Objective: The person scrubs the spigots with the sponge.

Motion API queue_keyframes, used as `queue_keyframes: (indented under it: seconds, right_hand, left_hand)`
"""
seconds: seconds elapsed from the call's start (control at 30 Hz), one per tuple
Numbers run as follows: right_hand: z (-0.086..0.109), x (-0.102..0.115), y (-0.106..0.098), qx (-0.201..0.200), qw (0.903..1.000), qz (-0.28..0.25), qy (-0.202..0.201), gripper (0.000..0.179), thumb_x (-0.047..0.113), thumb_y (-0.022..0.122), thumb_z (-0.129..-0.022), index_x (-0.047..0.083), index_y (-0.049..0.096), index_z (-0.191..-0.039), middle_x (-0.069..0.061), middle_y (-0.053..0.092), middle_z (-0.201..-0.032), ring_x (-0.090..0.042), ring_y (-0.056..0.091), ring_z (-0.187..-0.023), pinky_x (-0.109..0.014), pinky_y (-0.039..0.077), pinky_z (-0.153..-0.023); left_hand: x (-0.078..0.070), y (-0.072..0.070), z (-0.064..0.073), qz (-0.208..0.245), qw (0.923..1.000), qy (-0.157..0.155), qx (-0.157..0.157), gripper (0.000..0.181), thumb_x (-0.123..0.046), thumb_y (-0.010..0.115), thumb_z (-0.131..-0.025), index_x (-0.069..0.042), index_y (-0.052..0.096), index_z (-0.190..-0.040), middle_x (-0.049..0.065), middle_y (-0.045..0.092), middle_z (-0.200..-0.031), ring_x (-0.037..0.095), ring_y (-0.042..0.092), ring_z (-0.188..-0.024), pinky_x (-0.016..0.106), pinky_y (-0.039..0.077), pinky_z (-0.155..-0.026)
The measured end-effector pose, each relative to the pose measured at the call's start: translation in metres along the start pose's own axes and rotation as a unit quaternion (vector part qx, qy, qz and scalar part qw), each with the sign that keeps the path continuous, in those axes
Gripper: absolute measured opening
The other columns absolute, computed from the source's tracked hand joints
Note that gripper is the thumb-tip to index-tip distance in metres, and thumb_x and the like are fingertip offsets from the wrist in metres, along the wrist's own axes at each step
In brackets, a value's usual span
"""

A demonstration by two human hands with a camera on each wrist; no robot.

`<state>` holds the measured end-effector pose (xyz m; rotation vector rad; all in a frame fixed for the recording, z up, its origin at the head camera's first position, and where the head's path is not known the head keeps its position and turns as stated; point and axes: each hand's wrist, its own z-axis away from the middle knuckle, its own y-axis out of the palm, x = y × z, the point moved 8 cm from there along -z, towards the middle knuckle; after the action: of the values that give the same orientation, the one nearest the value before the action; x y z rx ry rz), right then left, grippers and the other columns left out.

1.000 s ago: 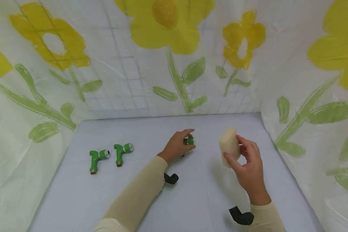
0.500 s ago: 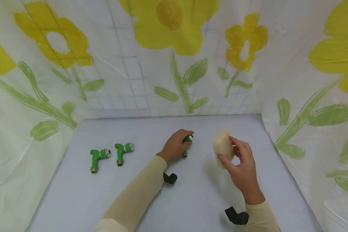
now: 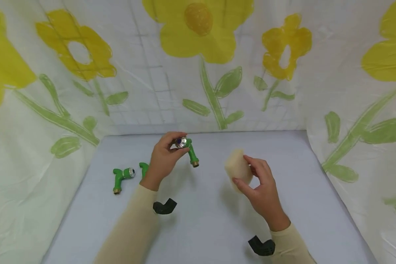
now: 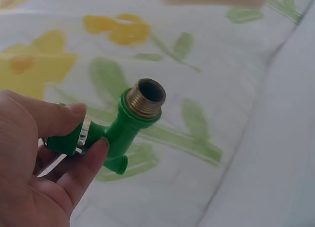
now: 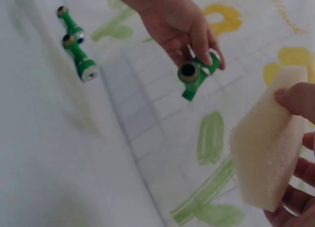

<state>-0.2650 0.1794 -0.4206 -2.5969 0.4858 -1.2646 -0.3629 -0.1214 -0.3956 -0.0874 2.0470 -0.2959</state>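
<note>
My left hand [image 3: 165, 157] pinches a green faucet [image 3: 192, 152] by its silver-ringed knob, held up over the table. In the left wrist view the faucet's brass threaded end [image 4: 145, 99] points up toward the camera, with thumb and fingers round the knob. My right hand [image 3: 265, 190] grips a cream-coloured sponge [image 3: 237, 167] between thumb and fingers. The sponge [image 5: 270, 143] is a thick block with angled corners, raised off the table to the right of the faucet.
Two more green faucets lie at the table's left: one faucet [image 3: 118, 179] shows whole, the other faucet [image 3: 143, 168] is partly hidden behind my left wrist. A white sheet with painted yellow flowers [image 3: 198, 22] hangs round the pale table [image 3: 198, 227]. Black curved pieces [image 3: 262, 246] stick out at both wrists.
My left hand has lifted the third faucet off the table and carried it left, turning it. My right hand has moved left with the sponge. The view has shifted slightly.
</note>
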Motion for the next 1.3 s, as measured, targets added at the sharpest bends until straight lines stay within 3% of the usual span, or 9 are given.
queue_keyframes:
  seconds: [0.1,0.2,0.47,0.6,0.7,0.93,1.03,1.2,1.3]
  right_hand:
    - [-0.003,0.006,0.003,0.003,0.9999,-0.004,-0.012,0.074,-0.004,0.091,-0.081,0.003,0.063,-0.149,-0.013,0.063,-0.133,-0.027,0.057,-0.118,-0.021,0.048,-0.098]
    - [-0.005,0.013,0.011,0.012,0.9997,-0.011,-0.017,0.075,-0.004,0.092,-0.081,0.004,0.063,-0.150,-0.012,0.062,-0.135,-0.027,0.057,-0.120,-0.022,0.047,-0.099]
    - [-0.008,0.048,0.059,0.106,0.9900,-0.035,-0.087,0.074,0.003,0.093,-0.083,0.008,0.062,-0.150,-0.009,0.061,-0.137,-0.029,0.059,-0.122,-0.045,0.059,-0.092]
    - [-0.016,0.042,0.060,0.078,0.9945,-0.004,-0.070,0.070,0.001,0.090,-0.085,0.006,0.063,-0.149,-0.010,0.061,-0.133,-0.028,0.059,-0.123,-0.056,0.059,-0.091]
    - [-0.019,0.035,0.056,0.054,0.9979,0.007,-0.036,0.067,0.000,0.088,-0.086,0.006,0.064,-0.148,-0.010,0.060,-0.133,-0.027,0.057,-0.124,-0.057,0.058,-0.093]
    - [-0.009,0.056,0.075,0.163,0.9818,-0.067,-0.071,0.070,0.005,0.088,-0.088,0.012,0.062,-0.152,-0.006,0.058,-0.139,-0.027,0.056,-0.127,-0.049,0.057,-0.095]
    - [-0.012,0.058,0.076,0.171,0.9800,-0.067,-0.078,0.071,0.006,0.090,-0.086,0.013,0.063,-0.151,-0.005,0.059,-0.138,-0.027,0.057,-0.126,-0.050,0.058,-0.095]
    - [-0.020,0.036,0.073,0.122,0.9918,-0.014,-0.035,0.066,0.004,0.089,-0.089,0.009,0.061,-0.150,-0.007,0.059,-0.133,-0.024,0.057,-0.123,-0.052,0.058,-0.095]
    - [-0.014,0.034,0.077,0.119,0.9922,-0.024,-0.031,0.065,0.004,0.088,-0.090,0.008,0.061,-0.149,-0.007,0.060,-0.132,-0.024,0.057,-0.121,-0.050,0.058,-0.093]
  left_hand:
    - [-0.010,-0.020,0.011,0.053,0.9982,0.004,-0.028,0.051,0.017,0.079,-0.092,0.000,0.070,-0.138,0.015,0.064,-0.135,0.029,0.064,-0.124,0.032,0.060,-0.094]
    - [-0.015,-0.024,0.020,0.077,0.9965,0.005,-0.032,0.052,0.019,0.077,-0.092,0.002,0.068,-0.140,0.018,0.065,-0.137,0.031,0.063,-0.125,0.032,0.060,-0.096]
    - [-0.017,0.014,0.041,0.138,0.9898,-0.003,0.035,0.048,0.017,0.077,-0.093,0.008,0.066,-0.139,0.018,0.066,-0.137,0.029,0.064,-0.127,0.036,0.056,-0.103]
    - [-0.027,0.025,0.049,0.164,0.9844,0.014,0.062,0.044,0.010,0.081,-0.093,0.007,0.070,-0.135,0.021,0.066,-0.129,0.029,0.063,-0.111,0.033,0.056,-0.098]
    - [-0.028,0.029,0.053,0.169,0.9827,0.001,0.075,0.043,0.002,0.084,-0.094,0.002,0.072,-0.136,0.019,0.069,-0.128,0.028,0.064,-0.109,0.032,0.057,-0.096]
    - [-0.014,0.023,0.058,0.220,0.9730,-0.053,0.043,0.045,0.011,0.076,-0.097,0.009,0.066,-0.141,0.017,0.073,-0.131,0.030,0.069,-0.123,0.038,0.059,-0.100]
    - [-0.015,0.020,0.059,0.216,0.9744,-0.049,0.037,0.046,0.014,0.075,-0.096,0.011,0.065,-0.140,0.019,0.073,-0.131,0.031,0.069,-0.123,0.038,0.059,-0.101]
    - [-0.017,0.016,0.063,0.177,0.9821,-0.053,0.035,0.047,0.013,0.080,-0.092,0.005,0.070,-0.138,0.017,0.072,-0.132,0.031,0.067,-0.125,0.037,0.058,-0.101]
    - [-0.019,0.012,0.065,0.174,0.9830,-0.049,0.033,0.048,0.012,0.080,-0.093,0.005,0.069,-0.139,0.019,0.071,-0.133,0.031,0.067,-0.125,0.038,0.058,-0.101]
